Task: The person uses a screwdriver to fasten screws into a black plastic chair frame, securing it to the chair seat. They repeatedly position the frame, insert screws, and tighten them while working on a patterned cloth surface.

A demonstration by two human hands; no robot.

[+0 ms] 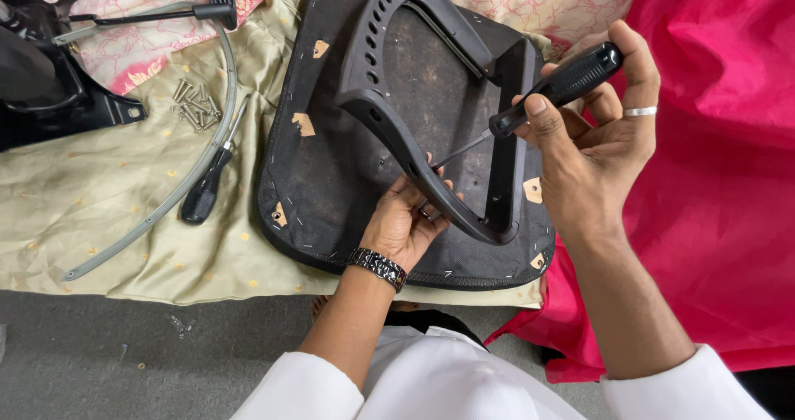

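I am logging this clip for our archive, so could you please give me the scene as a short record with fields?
Setting: floor with an olive cloth and a pink cloth
Main item: black chair seat pad, underside up, with a black plastic armrest loop standing on it
Right hand: grips a black-handled screwdriver, tip angled down at the loop's base
Left hand: fingers steady the loop's lower bar
Nearby: pile of screws, second screwdriver, grey curved strip, black chair mechanism
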